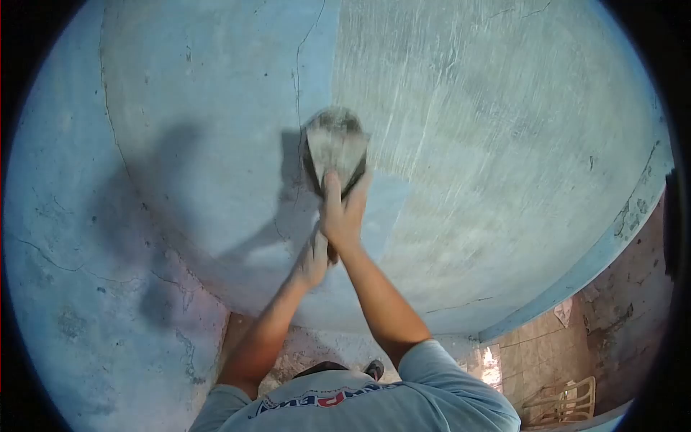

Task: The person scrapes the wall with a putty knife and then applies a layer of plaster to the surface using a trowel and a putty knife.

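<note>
A trowel-like tool point(336, 144) with a broad, whitish, dusty blade lies against the wall point(237, 86) in the upper middle. My right hand point(344, 212) grips it at the base of the blade, the thumb stretched up along its face. Just below, my left hand point(314, 258) is wrapped round the handle, whose lower end shows between my wrists. A dark patch or second piece shows round the blade's edges; which one I cannot make out. Left of the blade the wall is blue and cracked; on the right it is pale and streaked with scrape marks.
Another cracked blue wall point(57, 281) meets this one at the left. At the lower right, beyond the wall's edge, a light wooden or plastic chair point(568, 403) stands on a tiled floor point(536, 353). A dark shoe point(375, 369) shows below my arms.
</note>
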Available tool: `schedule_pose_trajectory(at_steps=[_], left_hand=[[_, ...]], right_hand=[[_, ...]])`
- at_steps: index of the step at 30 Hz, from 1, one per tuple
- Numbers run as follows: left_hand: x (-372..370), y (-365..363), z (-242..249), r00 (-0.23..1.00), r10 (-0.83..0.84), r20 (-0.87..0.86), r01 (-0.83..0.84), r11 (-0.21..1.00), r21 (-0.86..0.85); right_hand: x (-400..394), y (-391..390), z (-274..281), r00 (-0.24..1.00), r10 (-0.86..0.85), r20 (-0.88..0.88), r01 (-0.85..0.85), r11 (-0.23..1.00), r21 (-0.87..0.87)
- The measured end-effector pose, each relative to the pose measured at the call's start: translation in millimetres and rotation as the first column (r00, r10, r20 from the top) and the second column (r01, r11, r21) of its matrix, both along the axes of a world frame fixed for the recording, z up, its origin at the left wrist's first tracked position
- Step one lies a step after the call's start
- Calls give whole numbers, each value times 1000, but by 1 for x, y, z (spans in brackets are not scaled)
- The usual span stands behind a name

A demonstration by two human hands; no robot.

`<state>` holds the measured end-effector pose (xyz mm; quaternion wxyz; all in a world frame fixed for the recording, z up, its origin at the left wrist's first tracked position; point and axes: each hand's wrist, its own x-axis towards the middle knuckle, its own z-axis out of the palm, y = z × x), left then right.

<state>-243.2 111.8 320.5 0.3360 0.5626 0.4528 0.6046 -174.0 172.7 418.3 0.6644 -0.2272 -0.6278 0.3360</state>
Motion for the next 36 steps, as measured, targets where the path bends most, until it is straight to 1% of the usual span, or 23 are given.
schedule_pose_trajectory(at_steps=[1, 4, 5, 7, 9, 12, 13, 15, 17, 20, 21, 22, 23, 24, 25, 27, 28, 31, 33, 36], left_hand=[[-3, 6, 22, 1000, 9, -2, -9, 999, -38], [-15, 23, 16, 1000, -10, 4, 10, 1000, 10], [-15, 24, -1, 1000, -7, 27, 8, 1000, -10], [-5, 4, -48, 998, 5, 60, -3, 999, -37], [8, -20, -77, 997, 35, 69, -32, 998, -47], [22, -38, -55, 990, 32, 138, -24, 998, -53], [19, -33, -49, 993, 10, 119, -5, 999, -34], [4, -8, -21, 996, -31, 83, 32, 999, -6], [-4, 7, 27, 999, -1, 53, 5, 997, -78], [-12, 15, 32, 1000, -22, 10, 23, 999, -36], [-10, 14, 15, 1000, 25, -4, -25, 999, -26], [-5, 9, -18, 997, 71, -16, -72, 997, -12], [0, -1, -40, 998, 63, 6, -63, 998, 0], [6, -12, -63, 998, 54, 28, -55, 998, 13], [11, -20, -76, 996, -12, 83, 10, 1000, 26], [14, -28, -80, 993, -26, 117, 26, 1000, 1], [15, -30, -78, 990, -30, 136, 33, 999, -15], [6, -8, -21, 998, -16, 61, 13, 999, 43], [-6, 20, 9, 998, 66, 8, -66, 998, 20], [-5, 14, 39, 994, -1, 109, 6, 999, -45]], right_hand=[[-3, 4, 21, 999, 31, -27, -30, 999, 29], [-7, 6, 35, 997, 65, -48, -65, 998, -3], [-7, 5, 22, 999, 39, -31, -39, 999, 7], [-6, 0, -33, 1000, -17, 2, 17, 999, 36], [0, -13, -79, 999, -26, 41, 26, 1000, -5], [0, -12, -97, 1000, -2, 16, 3, 999, -40], [0, -9, -84, 1000, 1, 18, 0, 1000, -12], [-2, 4, -30, 1000, 8, 25, -9, 999, 35], [-7, 11, 19, 1000, -5, -17, 7, 995, 97], [-11, 9, 33, 998, -29, -49, 33, 996, 82], [-10, 5, 22, 1000, -31, -7, 31, 999, 42], [-6, -1, -3, 999, -31, 36, 31, 1000, 3], [-3, -6, -29, 997, -29, 76, 32, 999, -30], [-2, -9, -57, 998, -17, 58, 18, 1000, -12], [0, -14, -78, 999, -5, 41, 5, 1000, 8], [3, -27, -88, 999, 20, 30, -16, 992, -124], [1, -19, -88, 1000, -9, 12, 9, 1000, -1], [-2, -3, -21, 1000, 25, 9, -25, 1000, 11], [-9, 14, 22, 1000, -29, 7, 28, 990, 137], [-11, 5, 44, 999, -1, -34, 4, 997, 72]])
